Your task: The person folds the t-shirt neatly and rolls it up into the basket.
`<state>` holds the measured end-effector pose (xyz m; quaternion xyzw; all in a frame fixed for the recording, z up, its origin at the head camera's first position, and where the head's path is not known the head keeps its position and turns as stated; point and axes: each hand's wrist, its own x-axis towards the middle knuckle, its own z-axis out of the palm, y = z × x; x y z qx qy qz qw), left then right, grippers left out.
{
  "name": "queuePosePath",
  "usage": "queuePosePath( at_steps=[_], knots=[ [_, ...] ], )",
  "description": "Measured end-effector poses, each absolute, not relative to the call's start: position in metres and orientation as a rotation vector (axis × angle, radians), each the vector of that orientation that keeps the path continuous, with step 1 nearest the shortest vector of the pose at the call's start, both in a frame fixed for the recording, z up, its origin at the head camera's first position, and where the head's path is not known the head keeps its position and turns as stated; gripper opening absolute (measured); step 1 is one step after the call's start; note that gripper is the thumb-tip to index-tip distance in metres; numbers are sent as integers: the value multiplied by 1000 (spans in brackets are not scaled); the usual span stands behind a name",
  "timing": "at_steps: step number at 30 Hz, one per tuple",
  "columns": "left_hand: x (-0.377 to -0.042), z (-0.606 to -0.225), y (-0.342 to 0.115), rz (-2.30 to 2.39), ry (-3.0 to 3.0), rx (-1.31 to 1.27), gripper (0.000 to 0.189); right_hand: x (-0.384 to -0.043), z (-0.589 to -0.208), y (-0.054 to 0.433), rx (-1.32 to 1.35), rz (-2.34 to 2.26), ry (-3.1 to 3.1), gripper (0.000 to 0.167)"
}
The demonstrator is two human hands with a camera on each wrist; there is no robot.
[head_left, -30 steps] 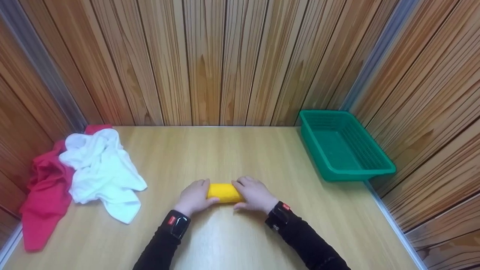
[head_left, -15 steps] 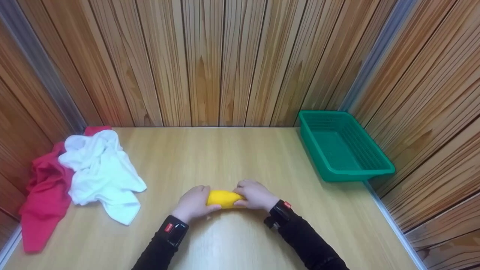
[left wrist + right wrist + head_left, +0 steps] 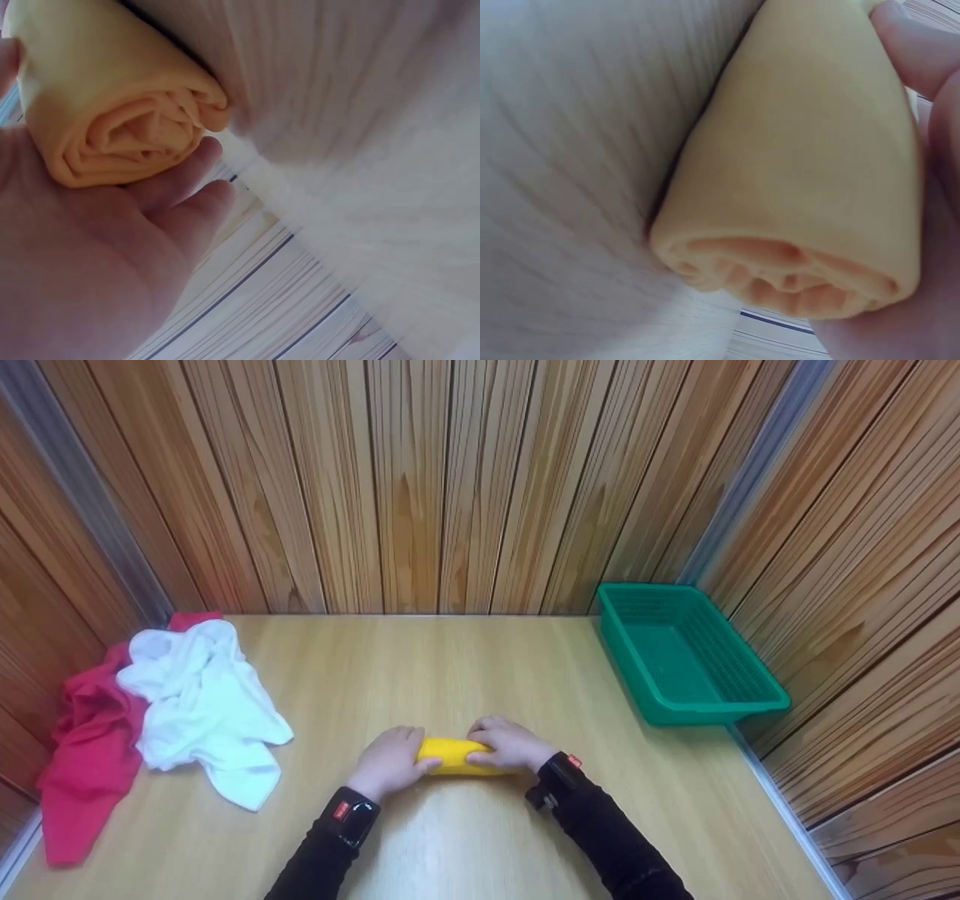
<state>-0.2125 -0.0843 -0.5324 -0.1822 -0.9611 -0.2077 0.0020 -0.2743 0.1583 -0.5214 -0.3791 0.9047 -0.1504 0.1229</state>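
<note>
A yellow cloth (image 3: 450, 756), rolled into a tight tube, lies crosswise at the near middle of the table. My left hand (image 3: 388, 761) holds its left end, thumb on the near side and fingers over the far side. In the left wrist view the coiled layers of the roll's end (image 3: 142, 139) show beside the palm. Toward the right end, my right hand (image 3: 512, 746) grips the roll with its thumb across the near face. The right wrist view shows the cloth's other spiral end (image 3: 795, 277) against the hand, with the roll's side along the tabletop.
A white cloth (image 3: 206, 705) lies crumpled over a red cloth (image 3: 94, 765) at the left of the wooden table (image 3: 420, 667). At the back right stands a green plastic basket (image 3: 694, 706). Wood-panelled walls (image 3: 480, 487) close in the back and both sides.
Both hands and the roll have come slightly nearer the person. The right hand's thumb has moved onto the roll, and the cloth's right end now shows past that hand.
</note>
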Motion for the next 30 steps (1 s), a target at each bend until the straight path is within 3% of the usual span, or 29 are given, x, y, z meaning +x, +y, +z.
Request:
queuePosePath(
  at_steps=[16,30],
  knots=[
    [-213,-538,-86,-603,-2982,-639,63,-270,-523,153,-1114,-316,2684,60],
    [-213,-541,-86,-616,-2997,-619,67,-265,-525,148,-954,-362,2678,66]
  ],
)
